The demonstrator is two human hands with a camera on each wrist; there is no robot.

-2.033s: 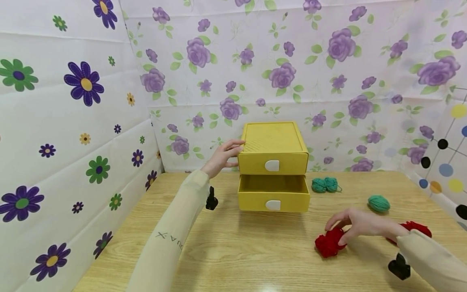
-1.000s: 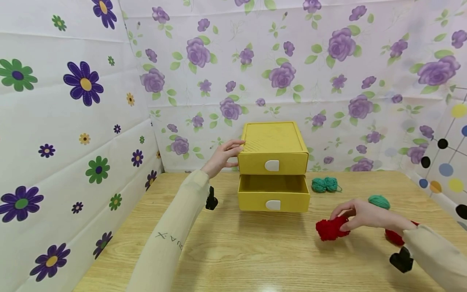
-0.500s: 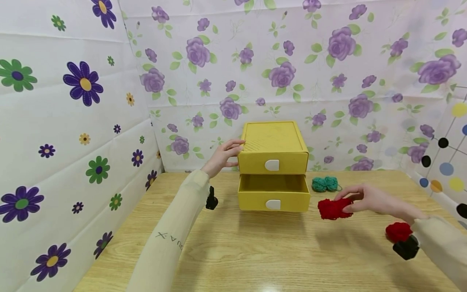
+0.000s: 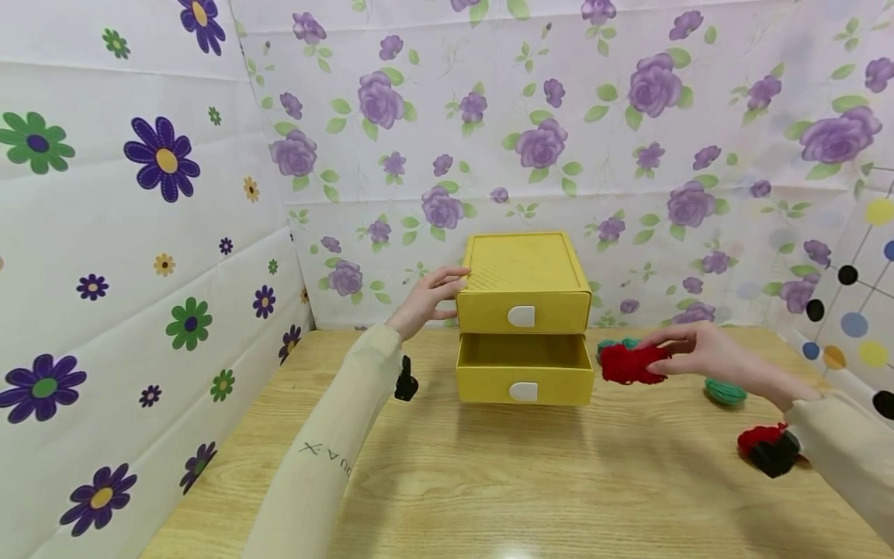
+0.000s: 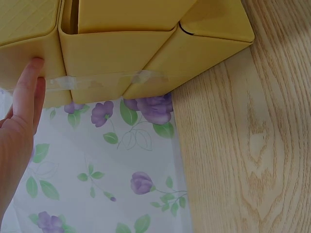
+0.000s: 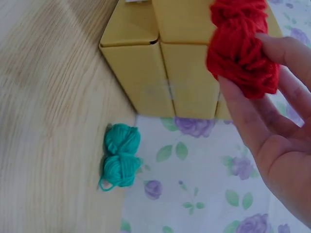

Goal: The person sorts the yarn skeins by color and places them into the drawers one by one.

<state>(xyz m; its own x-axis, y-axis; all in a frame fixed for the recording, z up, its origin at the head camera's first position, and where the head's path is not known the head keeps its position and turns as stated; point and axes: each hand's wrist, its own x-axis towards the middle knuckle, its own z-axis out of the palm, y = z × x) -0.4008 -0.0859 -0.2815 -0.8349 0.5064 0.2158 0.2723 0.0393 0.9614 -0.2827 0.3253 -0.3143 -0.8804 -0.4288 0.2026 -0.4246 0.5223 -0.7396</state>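
Observation:
A yellow two-drawer box [image 4: 524, 264] stands at the back middle of the table, its lower drawer [image 4: 525, 387] pulled out and its upper one closed. My left hand [image 4: 427, 301] rests its fingers, nearly straight, against the box's left side; the left wrist view shows a fingertip [image 5: 36, 63] touching the yellow wall. Held up off the table right of the lower drawer, a red yarn skein [image 4: 632, 364] is pinched between the thumb and fingers of my right hand [image 4: 708, 357]. In the right wrist view the skein [image 6: 243, 48] appears in front of the box.
Behind the held skein lies a teal yarn skein [image 6: 121, 155], partly hidden in the head view. Another green skein [image 4: 725, 392] is farther right. A second red skein [image 4: 757, 436] lies near my right wrist, partly covered by the wrist camera [image 4: 775, 454]. Patterned cloth [image 4: 391, 155] backs the table.
My right hand has lifted the red yarn skein off the table and carried it up and toward the back, level with the open drawer. The left hand and box have stayed put.

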